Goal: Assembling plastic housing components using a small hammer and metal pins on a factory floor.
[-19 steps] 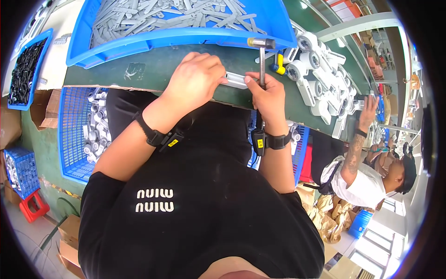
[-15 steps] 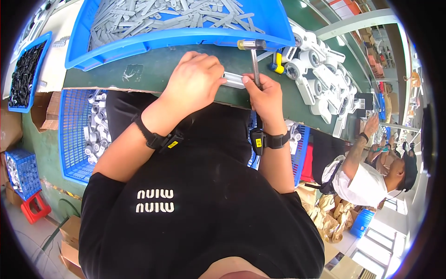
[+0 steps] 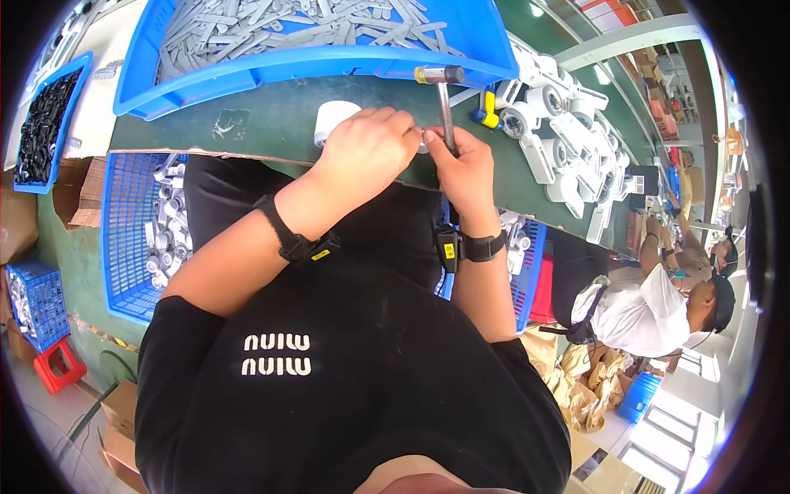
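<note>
A white plastic part with a round end [image 3: 332, 122] shows past my left hand [image 3: 370, 152], whose fingers are closed around its body. Most of that part is hidden under the hand. My right hand [image 3: 467, 174] pinches thumb and forefinger at the part's other end, touching my left fingertips. In the same right hand stands a small hammer [image 3: 446, 111] with a metal handle, its head up and near the bin's front wall. Whatever small piece may lie between the fingertips is too hidden to make out.
Ahead is a blue bin [image 3: 304, 62] of grey flat strips. White parts [image 3: 568, 123] heap up on the green bench at right, beside a yellow-and-blue tool [image 3: 489, 109]. A blue crate [image 3: 123, 239] stands below the bench edge. Another person [image 3: 634, 309] works at far right.
The white part has turned, so its round end now shows left of my left hand. My left hand has moved right to meet my right fingertips. The hammer stays in my right hand.
</note>
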`<state>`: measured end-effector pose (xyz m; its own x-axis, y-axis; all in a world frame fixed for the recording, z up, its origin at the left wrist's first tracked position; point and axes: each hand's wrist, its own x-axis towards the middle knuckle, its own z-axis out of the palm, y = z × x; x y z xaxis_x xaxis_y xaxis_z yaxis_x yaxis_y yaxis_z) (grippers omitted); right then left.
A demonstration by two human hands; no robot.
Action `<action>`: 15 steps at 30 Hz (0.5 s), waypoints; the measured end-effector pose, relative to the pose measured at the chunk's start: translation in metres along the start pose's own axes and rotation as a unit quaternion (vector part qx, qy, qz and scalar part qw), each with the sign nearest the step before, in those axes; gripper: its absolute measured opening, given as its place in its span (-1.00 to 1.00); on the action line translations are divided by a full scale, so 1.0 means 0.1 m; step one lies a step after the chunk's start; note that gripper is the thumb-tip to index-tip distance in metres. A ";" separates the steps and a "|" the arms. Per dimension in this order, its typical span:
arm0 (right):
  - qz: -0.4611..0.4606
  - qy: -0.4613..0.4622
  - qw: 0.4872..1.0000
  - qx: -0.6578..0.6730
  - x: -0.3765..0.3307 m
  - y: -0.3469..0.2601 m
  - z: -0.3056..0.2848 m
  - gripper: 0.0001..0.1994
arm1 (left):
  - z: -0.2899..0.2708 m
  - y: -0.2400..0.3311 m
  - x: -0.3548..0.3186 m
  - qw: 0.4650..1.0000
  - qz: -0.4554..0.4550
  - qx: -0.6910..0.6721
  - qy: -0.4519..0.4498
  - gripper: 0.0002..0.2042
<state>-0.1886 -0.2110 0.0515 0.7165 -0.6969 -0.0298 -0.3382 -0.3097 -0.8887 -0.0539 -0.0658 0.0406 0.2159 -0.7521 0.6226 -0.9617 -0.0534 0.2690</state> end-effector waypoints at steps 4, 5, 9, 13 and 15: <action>0.010 -0.005 0.999 -0.032 -0.03 -0.01 -0.02 -0.75 | 0.05 0.02 -0.03 0.999 0.007 0.029 0.031 -0.89; 0.009 -0.004 0.999 -0.033 -0.08 0.00 -0.02 -0.75 | 0.05 0.02 -0.03 0.999 0.013 0.032 0.039 -0.90; -0.075 0.033 0.993 0.080 -0.44 -0.06 -0.22 -0.52 | 0.04 0.00 -0.05 0.998 0.009 0.041 0.036 -0.92; -0.122 0.117 0.978 0.122 -0.88 -0.08 -0.39 -0.46 | 0.08 -0.01 -0.05 0.998 0.016 0.039 0.040 -0.92; -0.143 0.125 0.977 0.096 -0.96 0.08 -0.36 -0.46 | 0.07 0.00 -0.03 0.998 0.019 0.038 0.039 -0.91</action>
<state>-0.2821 -0.1697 0.0637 0.5851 -0.7433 0.3242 -0.0073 -0.4046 -0.9145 -0.0563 -0.0678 0.0334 0.1878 -0.7010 0.6880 -0.9790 -0.0769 0.1890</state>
